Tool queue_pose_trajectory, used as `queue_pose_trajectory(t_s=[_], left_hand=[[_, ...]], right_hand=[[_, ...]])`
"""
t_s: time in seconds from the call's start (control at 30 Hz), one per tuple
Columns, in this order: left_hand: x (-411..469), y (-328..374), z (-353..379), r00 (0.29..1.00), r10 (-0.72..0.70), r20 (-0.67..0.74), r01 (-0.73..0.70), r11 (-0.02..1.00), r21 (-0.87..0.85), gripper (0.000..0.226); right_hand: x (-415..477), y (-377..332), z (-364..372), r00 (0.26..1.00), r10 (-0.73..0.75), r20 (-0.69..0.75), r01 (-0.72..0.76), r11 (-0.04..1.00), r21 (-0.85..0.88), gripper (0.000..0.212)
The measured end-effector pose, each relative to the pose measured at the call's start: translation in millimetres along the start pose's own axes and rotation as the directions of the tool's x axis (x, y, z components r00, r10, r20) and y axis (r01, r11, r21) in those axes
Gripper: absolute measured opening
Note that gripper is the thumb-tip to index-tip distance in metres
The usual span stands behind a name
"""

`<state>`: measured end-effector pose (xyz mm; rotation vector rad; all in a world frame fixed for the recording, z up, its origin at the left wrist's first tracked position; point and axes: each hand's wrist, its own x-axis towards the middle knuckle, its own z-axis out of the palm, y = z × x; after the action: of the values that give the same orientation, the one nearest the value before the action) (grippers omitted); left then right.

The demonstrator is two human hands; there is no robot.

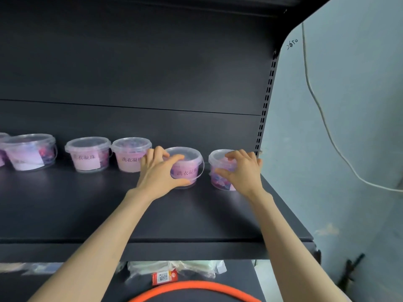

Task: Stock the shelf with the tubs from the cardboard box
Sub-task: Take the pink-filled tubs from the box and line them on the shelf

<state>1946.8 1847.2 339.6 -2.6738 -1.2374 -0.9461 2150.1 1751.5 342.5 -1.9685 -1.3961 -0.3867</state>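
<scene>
The black metal shelf board (196, 214) offers open passage along its whole front half, and tall room stands above the row of clear plastic tubs with pink labels (88, 154) lined up at the back. Only narrow gaps part the tubs. At the right end the left hand (160, 173) and right hand (239, 171) each clasp a tub, hemmed in by the black slotted upright (264, 110) and the pale wall (338, 127).

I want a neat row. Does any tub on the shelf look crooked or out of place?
Yes, two. The rightmost tub, held by the right hand, shows pods in front, not a label like the labelled tub in the left hand. The second tub from the left has a slanted label.
</scene>
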Motion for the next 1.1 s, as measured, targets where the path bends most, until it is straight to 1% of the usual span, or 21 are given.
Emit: queue_pose_trajectory(t_s=[0.1,0.17,0.2,0.27,0.33,0.4,0.47,0.57,0.6,0.63,0.67,0.7,0.73,0.77,0.8,0.83,0.87,0.9,0.93,1.03,1.1], left_hand=[[1,0,3,0.999,0.016,-0.036,-0.016,1.000,-0.005,0.071],[1,0,4,1.000,0.017,-0.020,-0.018,0.997,-0.074,0.071],[0,0,3,1.000,0.024,-0.009,-0.024,0.995,-0.100,0.070],[-1,-2,2,0.999,0.052,-0.015,-0.053,0.994,-0.096,0.068],[-1,-6,0,0.996,0.061,-0.058,-0.068,0.991,-0.113,0.064],[2,-8,-3,0.993,0.016,-0.120,-0.041,0.978,-0.203,0.055],[13,-8,-5,0.983,-0.072,-0.168,0.014,0.945,-0.325,0.042],[37,-9,-7,0.959,-0.243,-0.148,0.130,0.835,-0.535,0.035],[43,-9,-7,0.947,-0.289,-0.144,0.158,0.804,-0.573,0.035],[46,-10,-4,0.934,-0.322,-0.156,0.179,0.798,-0.575,0.036],[47,-12,-1,0.923,-0.334,-0.193,0.184,0.822,-0.539,0.037],[45,-13,2,0.916,-0.307,-0.257,0.158,0.868,-0.471,0.038],[41,-13,4,0.916,-0.226,-0.332,0.089,0.920,-0.381,0.037],[36,-13,7,0.920,-0.114,-0.374,0.002,0.958,-0.287,0.036],[31,-13,9,0.933,-0.010,-0.360,-0.075,0.972,-0.221,0.041],[26,-12,11,0.959,0.056,-0.278,-0.115,0.973,-0.200,0.053],[23,-12,12,0.983,0.084,-0.166,-0.120,0.968,-0.219,0.064],[21,-13,13,0.995,0.085,-0.047,-0.094,0.965,-0.245,0.072],[22,-15,14,0.996,0.085,0.025,-0.076,0.966,-0.246,0.073],[29,-22,16,0.990,0.131,0.043,-0.124,0.982,-0.144,0.058],[36,-27,17,0.991,0.128,0.049,-0.124,0.990,-0.067,0.056]], right_hand=[[-3,4,3,1.000,0.018,0.022,-0.020,0.993,0.115,0.046],[-6,8,4,0.998,-0.002,0.067,-0.007,0.990,0.142,0.053],[-5,11,5,0.997,-0.008,0.080,-0.004,0.987,0.158,0.050],[-5,13,8,0.998,-0.016,0.062,0.004,0.984,0.180,0.047],[-5,14,11,1.000,-0.029,0.007,0.027,0.986,0.166,0.047],[-4,14,13,1.000,-0.021,-0.021,0.024,0.989,0.149,0.046],[-4,13,13,0.999,-0.012,-0.033,0.017,0.989,0.147,0.045],[-4,12,15,0.999,-0.005,-0.045,0.012,0.987,0.161,0.041],[-5,12,15,0.999,-0.003,-0.048,0.012,0.985,0.174,0.040],[-5,12,15,0.999,-0.004,-0.052,0.014,0.982,0.186,0.039],[-6,13,15,0.998,-0.003,-0.056,0.014,0.981,0.196,0.038],[-6,13,14,0.998,-0.006,-0.059,0.017,0.980,0.200,0.038],[-6,13,14,0.998,-0.007,-0.055,0.018,0.980,0.200,0.037],[-6,12,14,0.999,-0.012,-0.048,0.021,0.981,0.194,0.037],[-6,11,14,0.999,-0.018,-0.037,0.024,0.983,0.182,0.037],[-5,10,14,0.999,-0.027,-0.024,0.031,0.986,0.165,0.037],[-4,8,14,0.999,-0.038,-0.009,0.038,0.987,0.155,0.037],[-3,7,15,0.999,-0.046,0.007,0.044,0.987,0.158,0.038],[-1,5,15,0.998,-0.048,0.030,0.042,0.984,0.172,0.038],[7,1,17,0.994,-0.042,0.102,0.022,0.982,0.190,0.041],[14,-1,21,0.988,-0.039,0.147,0.016,0.987,0.159,0.044]])
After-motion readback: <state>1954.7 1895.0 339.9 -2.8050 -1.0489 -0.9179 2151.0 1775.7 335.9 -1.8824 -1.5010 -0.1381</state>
